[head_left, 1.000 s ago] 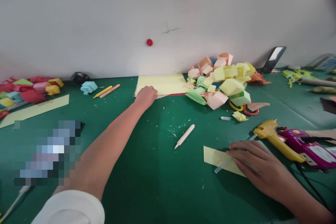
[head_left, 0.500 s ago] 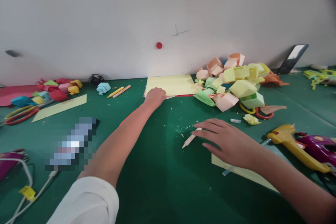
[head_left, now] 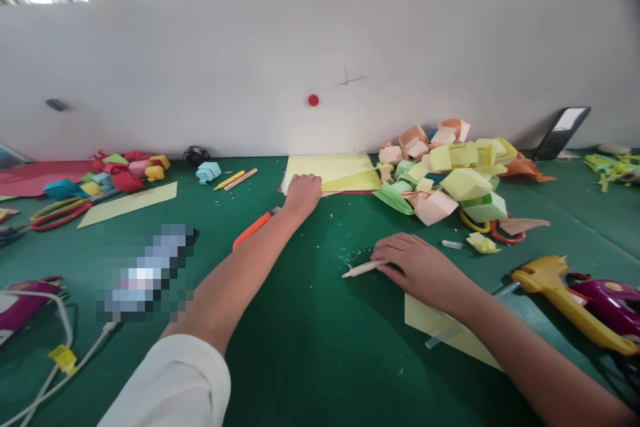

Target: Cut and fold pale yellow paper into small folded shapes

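Yellow paper (head_left: pixel 333 165) lies at the foot of the white panel (head_left: pixel 225 67), with the left hand (head_left: pixel 303 195) curled closed on its near-left part. It should be light and easy to crease — better taken flat, near the edge. The right hand (head_left: pixel 413 265), half closed, pinches the pale pointed stick (head_left: pixel 361 269) by its blunt end, over the green table (head_left: pixel 305 320); this looks light and stiff — perhaps a little slippery.

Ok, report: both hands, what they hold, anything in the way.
Left hand closed on yellow paper, near edge. Right hand pinching pale pen. Orange tool beside left forearm, possible snag.
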`<state>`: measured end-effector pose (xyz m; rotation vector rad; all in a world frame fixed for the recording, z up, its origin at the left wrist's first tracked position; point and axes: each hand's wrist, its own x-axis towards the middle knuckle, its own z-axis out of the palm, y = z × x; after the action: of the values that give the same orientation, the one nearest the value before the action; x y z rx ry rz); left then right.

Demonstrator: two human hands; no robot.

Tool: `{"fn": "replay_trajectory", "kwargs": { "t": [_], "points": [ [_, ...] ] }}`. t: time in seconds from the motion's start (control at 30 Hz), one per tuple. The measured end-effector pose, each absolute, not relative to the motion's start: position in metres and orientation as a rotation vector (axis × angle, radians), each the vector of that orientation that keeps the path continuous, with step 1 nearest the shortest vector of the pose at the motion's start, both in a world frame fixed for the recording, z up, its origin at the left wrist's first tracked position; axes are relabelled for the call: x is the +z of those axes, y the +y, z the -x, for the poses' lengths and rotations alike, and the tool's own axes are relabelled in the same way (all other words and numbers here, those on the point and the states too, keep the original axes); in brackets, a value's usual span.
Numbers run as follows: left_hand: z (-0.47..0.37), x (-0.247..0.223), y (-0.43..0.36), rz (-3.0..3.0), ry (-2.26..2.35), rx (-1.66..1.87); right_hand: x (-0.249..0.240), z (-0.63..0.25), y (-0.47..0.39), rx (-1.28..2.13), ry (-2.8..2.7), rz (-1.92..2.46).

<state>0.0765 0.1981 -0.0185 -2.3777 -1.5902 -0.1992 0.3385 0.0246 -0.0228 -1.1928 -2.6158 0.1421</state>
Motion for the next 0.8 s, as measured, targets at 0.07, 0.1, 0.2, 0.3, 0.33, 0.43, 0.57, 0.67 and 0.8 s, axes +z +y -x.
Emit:
{"fn": "replay_trajectory", "kwargs": {
  "t": [0.07, 0.1, 0.2, 0.3, 0.33, 0.43, 0.57, 0.67, 0.8],
  "points": [
    [-0.078, -0.012, 0.189, 2.368, -1.577, -0.231, -0.022, -0.342, 0.025, 0.139, -2.599, 1.206],
    [-0.079, -0.008, 0.183, 2.367, -1.566, -0.247, -0.022, -0.344, 0.026, 0.14, -2.588, 1.216],
    [-0.08, 0.002, 0.157, 2.385, -1.516, -0.303, -0.023, -0.355, 0.028, 0.13, -2.535, 1.283],
    [-0.079, 0.008, 0.119, 2.457, -1.429, -0.351, -0.023, -0.368, 0.031, 0.072, -2.469, 1.372],
    [-0.078, 0.009, 0.104, 2.491, -1.4, -0.355, -0.023, -0.372, 0.033, 0.053, -2.455, 1.395],
    [-0.073, 0.011, 0.059, 2.584, -1.328, -0.359, -0.024, -0.383, 0.038, 0.024, -2.442, 1.443],
    [-0.062, 0.01, -0.003, 2.702, -1.291, -0.345, -0.027, -0.392, 0.041, -0.008, -2.411, 1.531],
    [-0.056, 0.011, -0.041, 2.946, -1.348, -0.331, -0.029, -0.394, 0.042, -0.018, -2.358, 1.585],
    [-0.043, 0.026, -0.049, 3.121, -1.441, -0.468, -0.031, -0.394, 0.043, 0.01, -2.321, 1.626]
  ]
}}
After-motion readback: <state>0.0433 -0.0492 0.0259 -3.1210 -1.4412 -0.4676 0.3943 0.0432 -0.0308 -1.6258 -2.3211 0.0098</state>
